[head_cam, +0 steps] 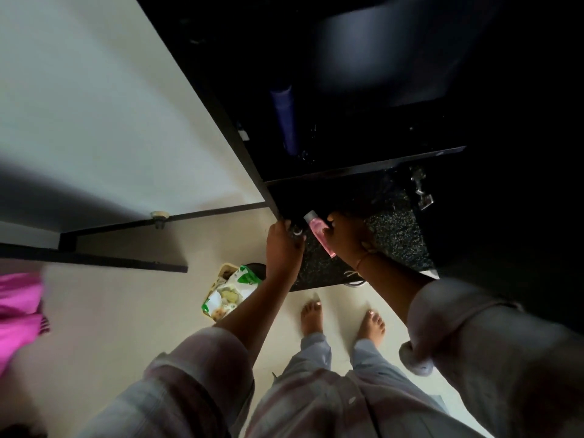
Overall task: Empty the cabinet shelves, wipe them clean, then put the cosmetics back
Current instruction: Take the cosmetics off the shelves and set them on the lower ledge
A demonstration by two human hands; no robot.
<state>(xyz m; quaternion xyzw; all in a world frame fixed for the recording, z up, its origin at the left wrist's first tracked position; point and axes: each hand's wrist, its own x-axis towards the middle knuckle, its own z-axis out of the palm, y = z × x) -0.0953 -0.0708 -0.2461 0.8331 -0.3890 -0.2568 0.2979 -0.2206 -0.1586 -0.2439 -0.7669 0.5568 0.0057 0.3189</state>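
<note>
I am gripping a pink tube [318,233] in my right hand [346,238] above the speckled tabletop [395,235]. My left hand [284,248] is curling around a small dark container [297,231].

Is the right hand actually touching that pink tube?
Touching. The head view shows the right hand gripping the pink tube, with its thumb and fingers closed round it and no gap.

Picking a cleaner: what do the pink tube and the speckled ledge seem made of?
Pink tube: probably soft translucent plastic, glossy, with a grey cap. Ledge: looks like polished black granite, judging by its fine pale speckles; possibly an imitation.
</note>
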